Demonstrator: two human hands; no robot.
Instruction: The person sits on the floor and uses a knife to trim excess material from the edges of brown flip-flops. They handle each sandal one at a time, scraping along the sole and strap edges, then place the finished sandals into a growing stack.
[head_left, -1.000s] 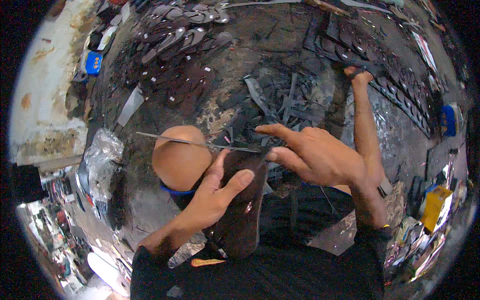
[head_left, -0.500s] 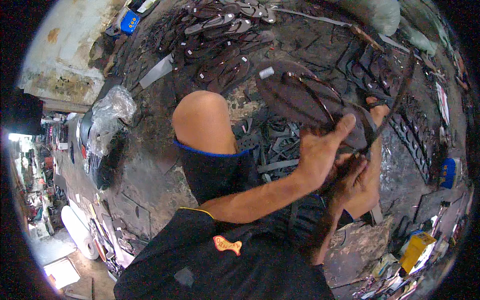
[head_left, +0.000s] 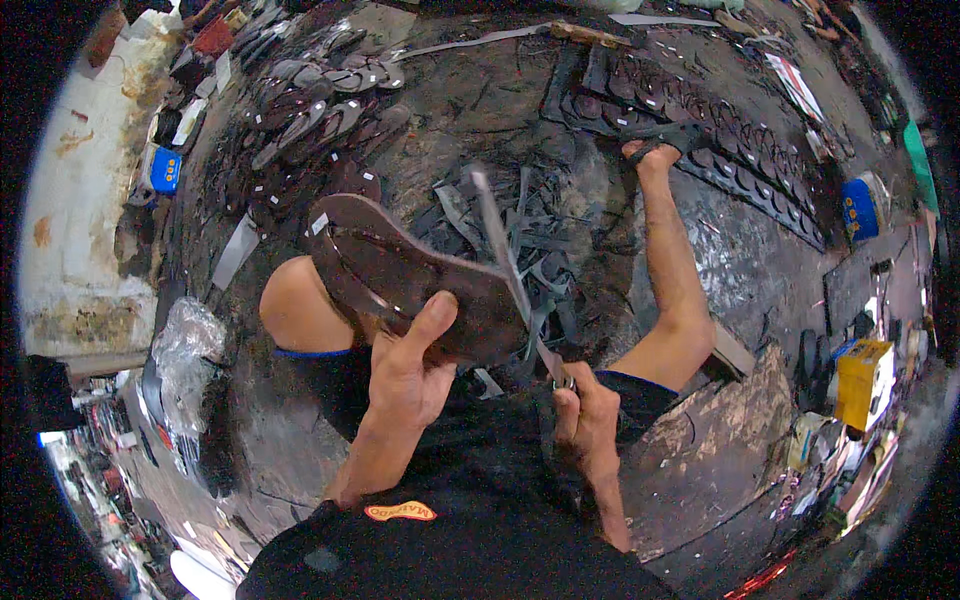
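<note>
While the left hand [head_left: 408,375] is clamping a brown sandal [head_left: 465,295] left of the frame's centre, its thumb pressing the smooth, curved footbed and its fingers passing underneath, mostly hidden, the right hand [head_left: 590,408] is curling closed around the lower end of a narrow, flat grey tool [head_left: 549,362] just below and right of centre; a long grey length [head_left: 497,235] is slanting up beside the sole's end, blade or offcut being impossible to tell. Dark, ribbon-like scraps [head_left: 545,268] are lying tangled beyond, and crumpled clear plastic [head_left: 190,340] is gleaming at the left
</note>
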